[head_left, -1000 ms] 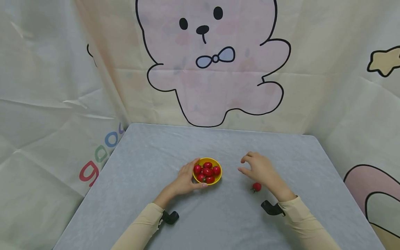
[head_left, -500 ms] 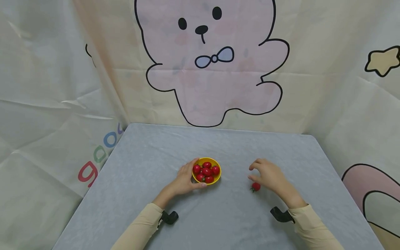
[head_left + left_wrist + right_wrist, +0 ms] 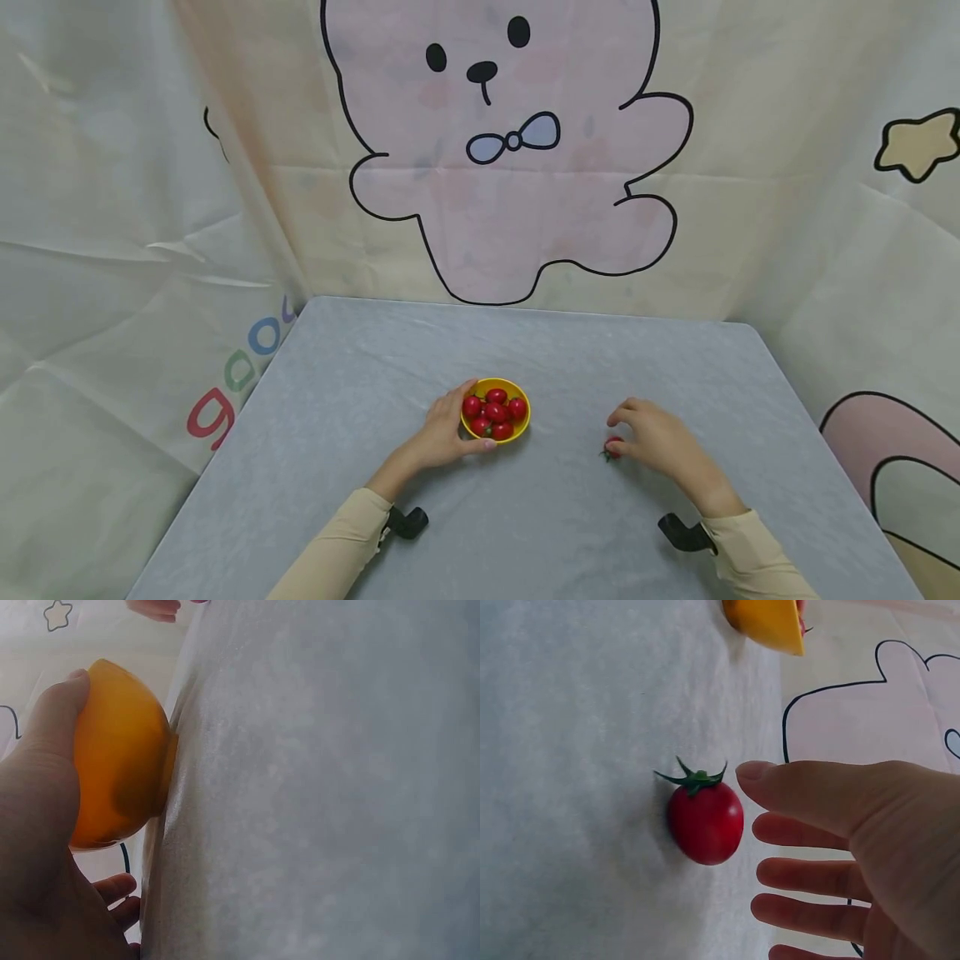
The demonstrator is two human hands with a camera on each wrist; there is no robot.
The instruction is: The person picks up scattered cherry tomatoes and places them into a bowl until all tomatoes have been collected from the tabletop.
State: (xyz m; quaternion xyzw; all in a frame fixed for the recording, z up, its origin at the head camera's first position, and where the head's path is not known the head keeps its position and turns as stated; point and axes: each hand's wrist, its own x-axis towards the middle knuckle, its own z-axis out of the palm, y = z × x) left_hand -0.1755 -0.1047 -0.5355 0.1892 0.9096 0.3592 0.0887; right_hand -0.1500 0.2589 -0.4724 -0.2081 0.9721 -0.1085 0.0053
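In the head view my left hand (image 3: 442,430) holds a small yellow bowl (image 3: 526,425) by its left side, fingers along the far rim and thumb at the near rim. Several red cherry tomatoes (image 3: 496,412) lie inside it. The left wrist view shows the thumb against the orange-looking bowl wall (image 3: 124,757), its foot down on the cloth. To the right, one cherry tomato (image 3: 706,823) with a green calyx lies on the table. My right hand (image 3: 660,440) hovers just over it, fingers spread and bent, with the thumb tip right beside the calyx; nothing is between the fingers.
A grey-blue cloth covers the table (image 3: 555,533). Behind and at both sides hangs a pale curtain (image 3: 780,167) with a pink bear drawing (image 3: 510,217). Black wrist-camera mounts (image 3: 686,533) stick out from both sleeves.
My right hand has moved to the right and down toward the near side, and its thumb now overlaps the loose cherry tomato. The left hand and bowl have stayed in place.
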